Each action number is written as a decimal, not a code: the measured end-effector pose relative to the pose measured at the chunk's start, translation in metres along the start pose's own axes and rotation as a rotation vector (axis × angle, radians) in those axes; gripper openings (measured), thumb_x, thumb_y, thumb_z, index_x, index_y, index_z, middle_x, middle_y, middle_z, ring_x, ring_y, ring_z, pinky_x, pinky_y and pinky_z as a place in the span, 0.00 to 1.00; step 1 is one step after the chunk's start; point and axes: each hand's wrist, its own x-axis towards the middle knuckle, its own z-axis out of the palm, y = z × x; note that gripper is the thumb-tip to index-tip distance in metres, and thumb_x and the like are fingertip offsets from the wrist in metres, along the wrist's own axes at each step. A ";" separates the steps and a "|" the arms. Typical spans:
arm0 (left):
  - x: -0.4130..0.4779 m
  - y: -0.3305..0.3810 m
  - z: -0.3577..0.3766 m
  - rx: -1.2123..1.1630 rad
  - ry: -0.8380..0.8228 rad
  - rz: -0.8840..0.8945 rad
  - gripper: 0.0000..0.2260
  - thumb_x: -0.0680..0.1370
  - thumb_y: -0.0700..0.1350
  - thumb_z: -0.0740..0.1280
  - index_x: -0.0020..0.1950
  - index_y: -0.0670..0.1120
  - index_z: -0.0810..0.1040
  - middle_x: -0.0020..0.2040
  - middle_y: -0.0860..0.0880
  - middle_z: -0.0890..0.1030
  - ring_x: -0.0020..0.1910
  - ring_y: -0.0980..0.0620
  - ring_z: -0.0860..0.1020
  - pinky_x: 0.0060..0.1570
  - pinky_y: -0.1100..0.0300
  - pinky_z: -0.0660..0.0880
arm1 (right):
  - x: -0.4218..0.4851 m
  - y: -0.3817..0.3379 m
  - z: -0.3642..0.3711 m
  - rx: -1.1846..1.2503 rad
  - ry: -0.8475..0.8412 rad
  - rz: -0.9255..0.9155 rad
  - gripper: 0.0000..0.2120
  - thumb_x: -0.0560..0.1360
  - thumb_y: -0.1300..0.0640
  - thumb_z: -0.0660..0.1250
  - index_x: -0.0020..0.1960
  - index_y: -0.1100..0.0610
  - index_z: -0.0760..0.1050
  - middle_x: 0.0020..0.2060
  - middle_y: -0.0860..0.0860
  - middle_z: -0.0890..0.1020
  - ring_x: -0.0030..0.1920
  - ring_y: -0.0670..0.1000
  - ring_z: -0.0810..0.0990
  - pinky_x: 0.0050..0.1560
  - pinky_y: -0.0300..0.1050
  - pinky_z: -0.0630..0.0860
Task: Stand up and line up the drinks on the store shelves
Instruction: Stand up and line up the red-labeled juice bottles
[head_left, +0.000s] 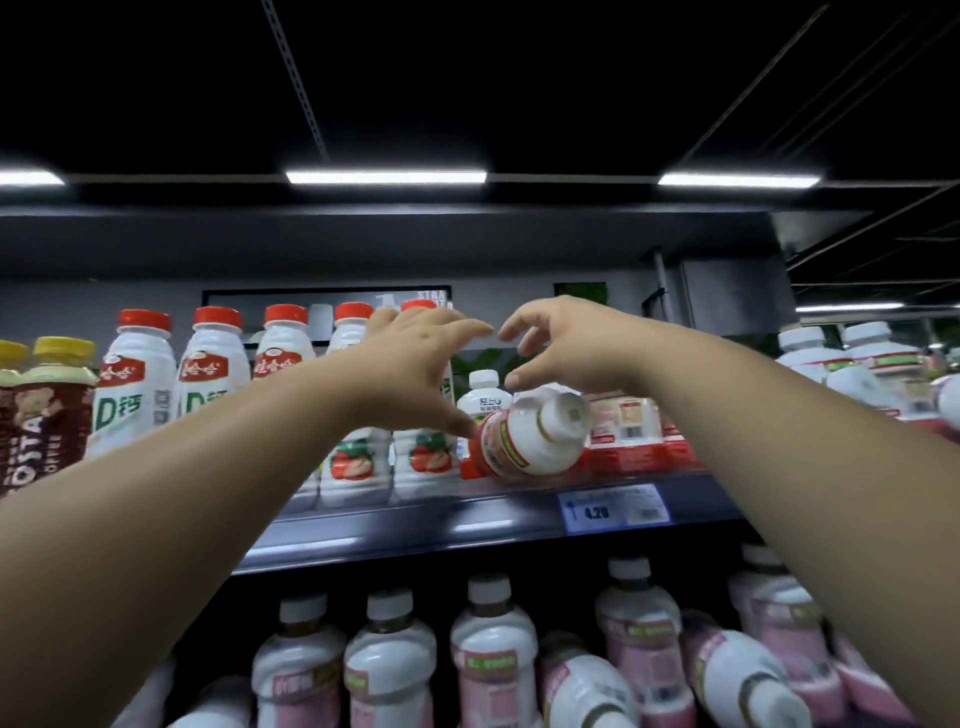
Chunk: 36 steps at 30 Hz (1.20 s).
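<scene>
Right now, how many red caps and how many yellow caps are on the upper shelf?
Red caps: 5 (one partly behind the left hand)
Yellow caps: 2
Total: 7

The left forearm (218, 483) hides the lower parts of the red-capped bottles (214, 374) toward the left end of the upper shelf (415, 525), and the picture's left edge cuts off a brown coffee bottle (6, 410). Below that shelf the pink-labelled bottles (493, 670) are blurred, their print unreadable.
</scene>
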 end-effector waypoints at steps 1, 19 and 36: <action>-0.001 0.004 0.004 -0.020 0.006 0.013 0.44 0.68 0.67 0.73 0.78 0.61 0.55 0.77 0.55 0.61 0.77 0.51 0.57 0.74 0.47 0.49 | -0.003 0.004 -0.001 -0.002 -0.021 0.010 0.24 0.71 0.48 0.78 0.65 0.46 0.75 0.57 0.47 0.80 0.50 0.45 0.80 0.46 0.42 0.76; 0.004 0.043 0.023 -0.341 0.138 -0.157 0.25 0.70 0.68 0.68 0.59 0.57 0.68 0.49 0.56 0.80 0.50 0.53 0.76 0.58 0.50 0.68 | -0.026 0.034 0.017 0.346 0.240 -0.027 0.19 0.68 0.51 0.78 0.56 0.43 0.77 0.49 0.45 0.83 0.48 0.49 0.84 0.52 0.55 0.82; 0.007 0.080 0.083 -0.834 0.304 -0.456 0.28 0.70 0.45 0.74 0.65 0.51 0.63 0.55 0.52 0.76 0.49 0.56 0.76 0.39 0.65 0.71 | -0.040 0.054 0.096 0.452 0.460 -0.093 0.33 0.73 0.67 0.62 0.75 0.45 0.64 0.69 0.46 0.72 0.68 0.49 0.74 0.66 0.45 0.74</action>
